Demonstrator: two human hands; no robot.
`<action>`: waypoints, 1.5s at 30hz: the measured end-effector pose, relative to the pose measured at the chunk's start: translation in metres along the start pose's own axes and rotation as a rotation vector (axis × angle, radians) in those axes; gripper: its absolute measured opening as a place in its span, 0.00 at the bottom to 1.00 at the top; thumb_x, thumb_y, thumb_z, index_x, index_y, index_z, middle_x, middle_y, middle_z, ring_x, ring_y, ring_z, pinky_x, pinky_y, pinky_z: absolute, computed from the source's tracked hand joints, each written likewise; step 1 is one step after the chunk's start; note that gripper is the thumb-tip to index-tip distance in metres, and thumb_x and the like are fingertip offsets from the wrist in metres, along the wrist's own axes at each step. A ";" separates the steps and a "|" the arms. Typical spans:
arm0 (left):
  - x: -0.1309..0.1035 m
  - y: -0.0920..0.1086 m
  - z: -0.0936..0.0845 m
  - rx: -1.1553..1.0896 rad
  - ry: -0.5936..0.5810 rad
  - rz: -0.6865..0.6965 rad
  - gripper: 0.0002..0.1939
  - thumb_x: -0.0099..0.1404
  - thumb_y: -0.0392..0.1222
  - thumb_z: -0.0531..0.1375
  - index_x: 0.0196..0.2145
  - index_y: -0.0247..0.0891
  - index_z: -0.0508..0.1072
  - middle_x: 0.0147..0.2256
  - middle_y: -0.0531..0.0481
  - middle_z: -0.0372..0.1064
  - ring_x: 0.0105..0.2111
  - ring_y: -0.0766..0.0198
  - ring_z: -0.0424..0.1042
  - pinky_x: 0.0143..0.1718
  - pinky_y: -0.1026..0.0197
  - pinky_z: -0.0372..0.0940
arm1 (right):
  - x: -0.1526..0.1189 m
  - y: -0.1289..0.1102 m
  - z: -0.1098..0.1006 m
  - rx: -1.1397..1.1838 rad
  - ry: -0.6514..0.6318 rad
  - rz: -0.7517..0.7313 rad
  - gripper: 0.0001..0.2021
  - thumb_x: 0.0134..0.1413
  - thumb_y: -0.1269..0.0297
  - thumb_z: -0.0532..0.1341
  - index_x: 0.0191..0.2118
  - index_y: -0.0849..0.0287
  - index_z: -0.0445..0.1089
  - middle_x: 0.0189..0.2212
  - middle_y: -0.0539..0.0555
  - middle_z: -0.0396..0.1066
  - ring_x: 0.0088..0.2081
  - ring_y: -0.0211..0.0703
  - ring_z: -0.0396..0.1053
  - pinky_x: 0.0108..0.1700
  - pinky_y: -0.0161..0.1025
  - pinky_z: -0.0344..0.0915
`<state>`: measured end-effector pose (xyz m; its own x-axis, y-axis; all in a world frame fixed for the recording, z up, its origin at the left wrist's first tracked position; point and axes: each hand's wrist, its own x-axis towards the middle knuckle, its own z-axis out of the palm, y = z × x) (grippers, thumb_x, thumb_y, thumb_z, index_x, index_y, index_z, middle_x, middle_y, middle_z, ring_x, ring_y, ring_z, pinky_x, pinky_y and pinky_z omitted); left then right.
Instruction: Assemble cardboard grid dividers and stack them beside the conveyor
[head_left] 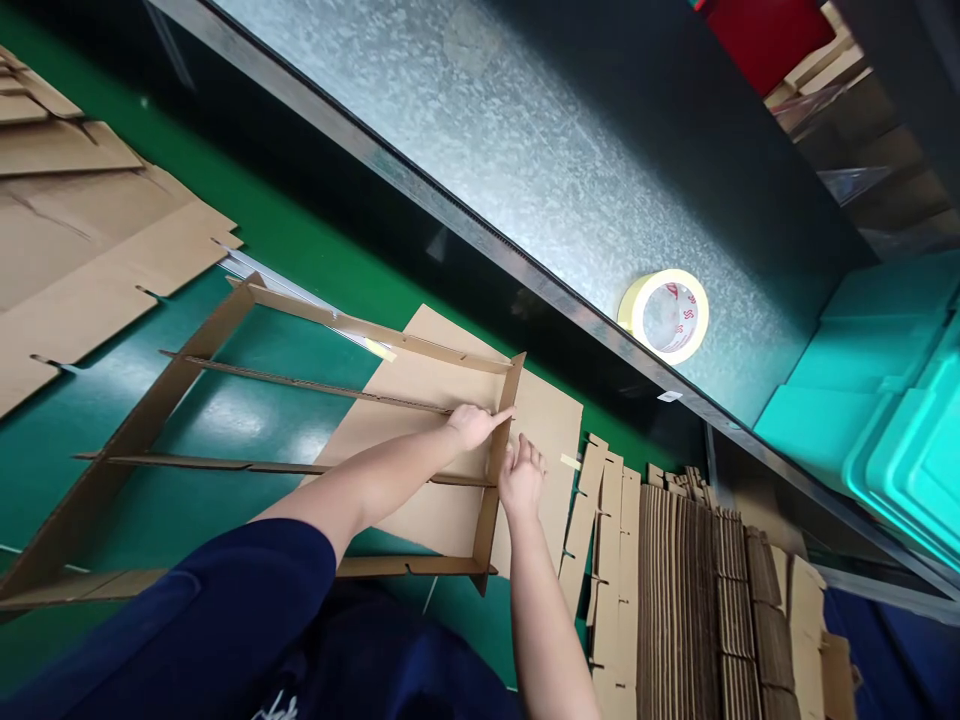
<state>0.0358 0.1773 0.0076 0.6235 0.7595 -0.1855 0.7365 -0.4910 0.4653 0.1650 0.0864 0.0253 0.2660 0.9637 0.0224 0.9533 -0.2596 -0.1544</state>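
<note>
Cardboard frame (247, 465) sits from 8 o'clock to centre, right end over a cardboard sheet (442, 515); probably light, stiffish, loose where slotted, so hold near a joint. Long axis points roughly 9-to-3. Left hand (474, 427) has forefinger out at the 3 o'clock end strip (499, 450), right hand (523, 480) curls just beside; can't tell if either grip pinches.

I see from a single camera on my head, facing forward and steeply down past my shirt (405, 670). My left hand (474, 425) and right hand (523, 478) come near mid-view. The outlook is wide and tilted: the metal shelf (480, 150) slants across, and the cardboard frame (139, 425) reaches the left edge.
</note>
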 end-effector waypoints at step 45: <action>0.067 -0.067 -0.043 0.057 0.227 0.023 0.31 0.64 0.29 0.48 0.61 0.53 0.58 0.59 0.46 0.59 0.57 0.53 0.57 0.56 0.47 0.53 | 0.077 -0.027 0.037 -0.051 -0.001 -0.073 0.29 0.56 0.73 0.44 0.64 0.70 0.51 0.42 0.67 0.71 0.43 0.55 0.70 0.43 0.48 0.67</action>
<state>0.0170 0.2797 0.0013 0.5699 0.8213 0.0266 0.7408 -0.5275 0.4160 0.1544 0.1698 -0.0054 0.1951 0.9803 0.0305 0.9763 -0.1911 -0.1015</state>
